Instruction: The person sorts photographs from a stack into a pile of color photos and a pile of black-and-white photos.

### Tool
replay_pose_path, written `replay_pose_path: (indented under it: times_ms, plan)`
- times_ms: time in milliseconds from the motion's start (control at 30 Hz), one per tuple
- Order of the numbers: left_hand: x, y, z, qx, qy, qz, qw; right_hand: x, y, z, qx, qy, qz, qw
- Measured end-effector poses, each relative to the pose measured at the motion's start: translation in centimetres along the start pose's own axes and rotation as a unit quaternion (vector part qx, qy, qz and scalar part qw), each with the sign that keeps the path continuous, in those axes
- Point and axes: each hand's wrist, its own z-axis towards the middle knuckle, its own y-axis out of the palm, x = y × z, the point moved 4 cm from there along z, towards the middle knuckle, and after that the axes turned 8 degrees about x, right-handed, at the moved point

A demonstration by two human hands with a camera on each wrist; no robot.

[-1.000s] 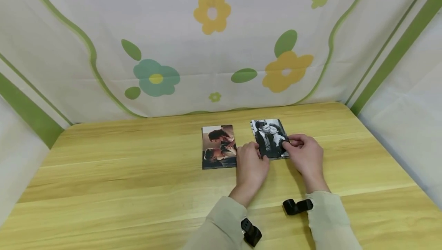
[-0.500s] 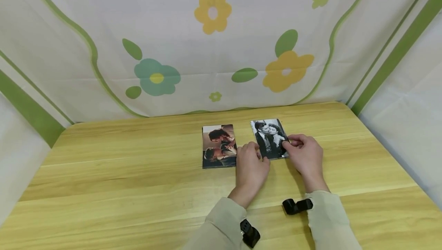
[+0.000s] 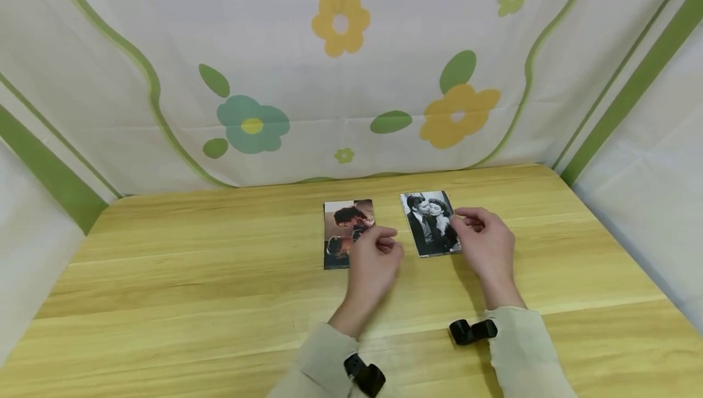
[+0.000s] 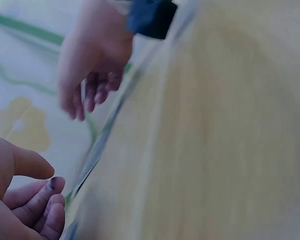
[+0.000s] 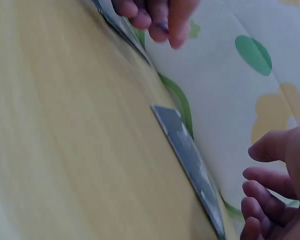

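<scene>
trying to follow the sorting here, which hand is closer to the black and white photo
Right. The right hand sits at the right edge of the black and white photo, fingertips by it. The left hand is off to the photo's left, over the colour photo stack.

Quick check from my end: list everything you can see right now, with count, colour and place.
Black-and-white photo: 1, flat on the table, right of centre.
Colour photo stack: 1, brownish prints, flat, left of the other photo.
Table: 1, light yellow wood.
Floral cloth backdrop: 1, white with green, teal and yellow flowers, behind and beside the table.
Wrist cameras: 2, black, one on each beige sleeve.
Left hand: fingers loosely curled, over the stack's right edge, holding nothing visible.
Right hand: fingers relaxed, at the black-and-white photo's right edge.
</scene>
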Motion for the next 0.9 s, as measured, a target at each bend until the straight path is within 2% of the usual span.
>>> replay_pose_path:
  times_ms: [167,267,433,600,767,900]
  plan:
    - [-0.3,-4.0,0.7,0.042,-0.030,-0.018,0.9985,-1.7,0.3,-0.8,-0.041,-0.009,0.029,0.999]
    - [-0.6,-6.2,0.7,0.049,-0.043,-0.021,0.9977,-3.0,0.7,-1.7,-0.069,-0.019,0.045,0.996]
    - [-1.5,-10.4,0.0,0.076,-0.081,0.007,0.9938,-5.0,2.0,-3.3,-0.115,-0.049,0.055,0.991]
    - [-2.1,-14.2,-0.6,0.118,-0.115,0.024,0.9860,-6.0,3.2,-4.6,-0.137,-0.073,0.048,0.987]
    - [-2.7,-16.1,-1.1,0.125,-0.145,0.020,0.9812,-6.3,4.1,-5.5,-0.147,-0.080,0.041,0.985]
    - [-3.0,-16.4,-1.0,0.121,-0.157,0.014,0.9799,-6.3,4.4,-5.7,-0.147,-0.076,0.043,0.985]
